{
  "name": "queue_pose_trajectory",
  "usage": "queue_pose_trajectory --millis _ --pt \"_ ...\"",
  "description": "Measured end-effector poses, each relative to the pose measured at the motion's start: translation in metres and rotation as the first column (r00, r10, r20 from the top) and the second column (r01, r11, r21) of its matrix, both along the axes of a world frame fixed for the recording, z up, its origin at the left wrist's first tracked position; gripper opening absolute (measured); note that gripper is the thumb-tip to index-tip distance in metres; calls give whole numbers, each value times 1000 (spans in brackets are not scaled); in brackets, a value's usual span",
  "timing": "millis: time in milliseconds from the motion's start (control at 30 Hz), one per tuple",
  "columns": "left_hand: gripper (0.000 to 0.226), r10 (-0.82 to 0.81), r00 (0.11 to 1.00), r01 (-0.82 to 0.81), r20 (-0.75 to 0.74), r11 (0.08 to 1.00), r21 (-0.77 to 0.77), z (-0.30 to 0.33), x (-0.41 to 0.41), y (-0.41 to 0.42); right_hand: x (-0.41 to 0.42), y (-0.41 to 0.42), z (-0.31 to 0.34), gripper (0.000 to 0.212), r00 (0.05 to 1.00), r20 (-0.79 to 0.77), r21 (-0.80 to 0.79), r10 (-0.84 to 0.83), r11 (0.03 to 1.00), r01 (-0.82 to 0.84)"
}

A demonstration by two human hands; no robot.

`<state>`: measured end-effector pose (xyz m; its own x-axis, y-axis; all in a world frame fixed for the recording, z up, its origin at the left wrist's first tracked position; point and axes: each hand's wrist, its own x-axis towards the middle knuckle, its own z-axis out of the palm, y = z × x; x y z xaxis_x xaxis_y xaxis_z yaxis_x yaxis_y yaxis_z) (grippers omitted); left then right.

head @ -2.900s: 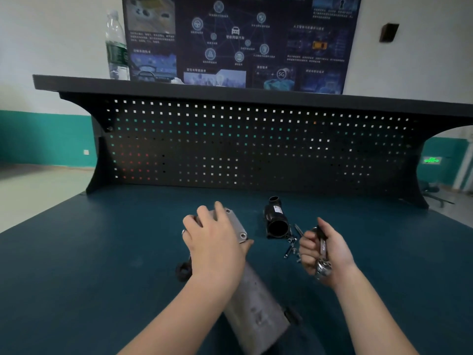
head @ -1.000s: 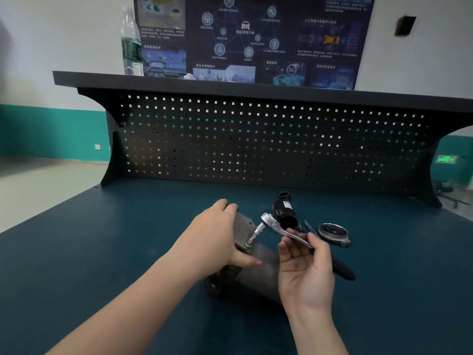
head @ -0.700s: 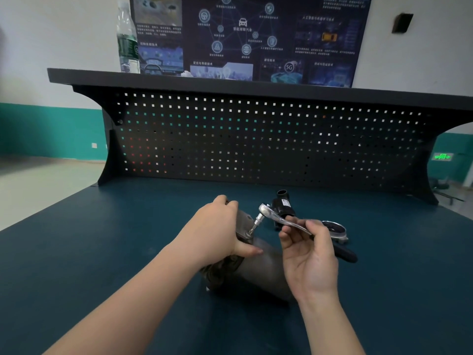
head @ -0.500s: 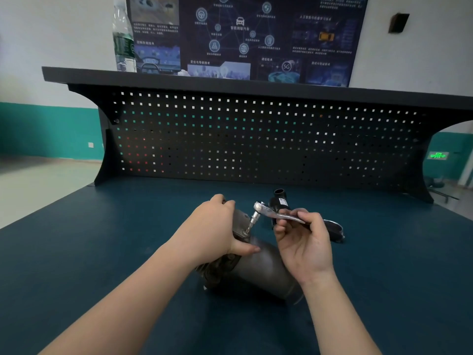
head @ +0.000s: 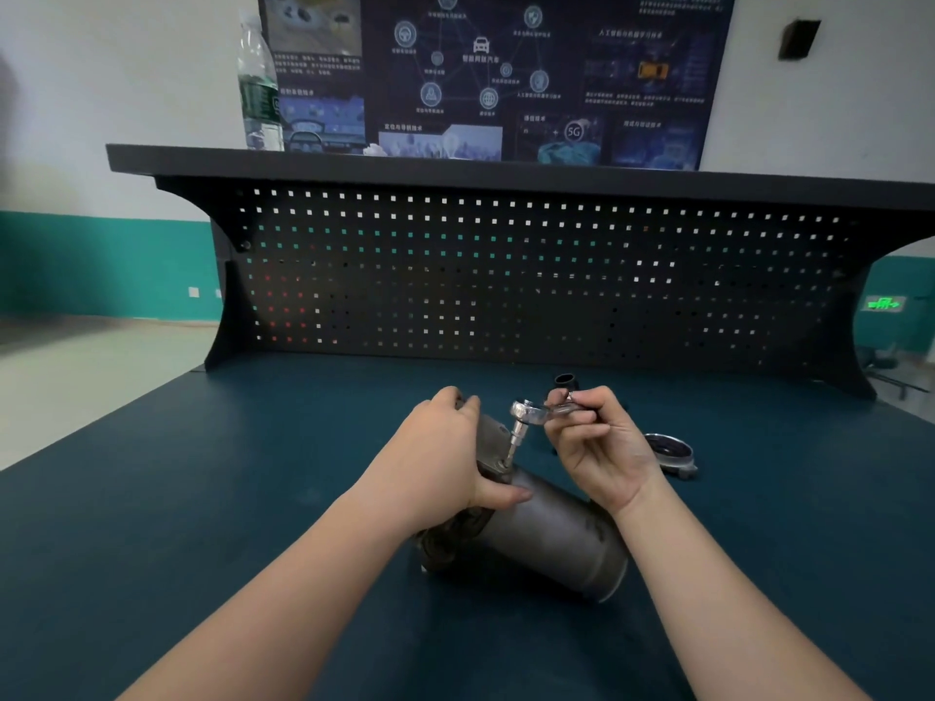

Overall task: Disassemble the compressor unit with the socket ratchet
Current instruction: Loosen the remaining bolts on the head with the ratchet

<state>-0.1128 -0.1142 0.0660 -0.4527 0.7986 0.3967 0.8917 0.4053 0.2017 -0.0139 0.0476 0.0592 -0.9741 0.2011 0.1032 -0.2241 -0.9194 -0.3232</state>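
Observation:
The grey cylindrical compressor unit point(head: 551, 533) lies on its side on the dark blue bench top point(head: 202, 498). My left hand point(head: 440, 457) grips its upper end, thumb stretched across the body. My right hand point(head: 599, 447) holds the handle of the chrome socket ratchet point(head: 526, 414). The ratchet's head sits above the unit and its socket extension runs straight down onto a fastener on the unit's flange. Most of the handle is hidden inside my fingers.
A round metal cover point(head: 670, 450) lies on the bench just right of my right hand. A black cylindrical part point(head: 565, 382) stands behind my hands. The black pegboard point(head: 506, 275) closes off the back; a water bottle point(head: 259, 88) stands on its shelf.
My right hand has swung the ratchet handle round towards the back, and the socket extension now stands nearly upright on the fastener. My left hand keeps its grip on the unit.

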Motion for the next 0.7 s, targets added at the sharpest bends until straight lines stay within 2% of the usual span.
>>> queue_pose_trajectory --millis 167,200,267,367,467,533,633,700 --pt "102 -33 999 33 5 999 41 -3 0 -1 5 -3 -10 42 990 -32 50 -140 989 142" --pt "93 -73 997 72 18 995 71 -3 -1 -2 8 -5 -12 34 985 -23 63 -174 983 175" --pt "70 -198 974 178 105 968 177 -1 -3 -4 11 -8 -13 6 960 14 83 -280 957 278" --pt "42 -356 887 252 293 906 340 2 -7 -6 17 -17 -14 9 903 -11 148 -430 892 427" --pt "16 -374 866 232 333 889 394 2 -10 -2 24 -31 -14 9 838 -63 244 -542 806 539" --pt "12 -363 873 226 326 893 390 2 -11 0 29 -38 -16 8 818 -48 287 -574 776 561" --pt "14 -342 897 234 281 906 354 -1 -13 2 35 -44 -21 13 842 54 301 -536 813 498" --pt "16 -325 910 227 259 911 344 -3 -13 3 43 -44 -22 27 879 148 297 -453 868 398"
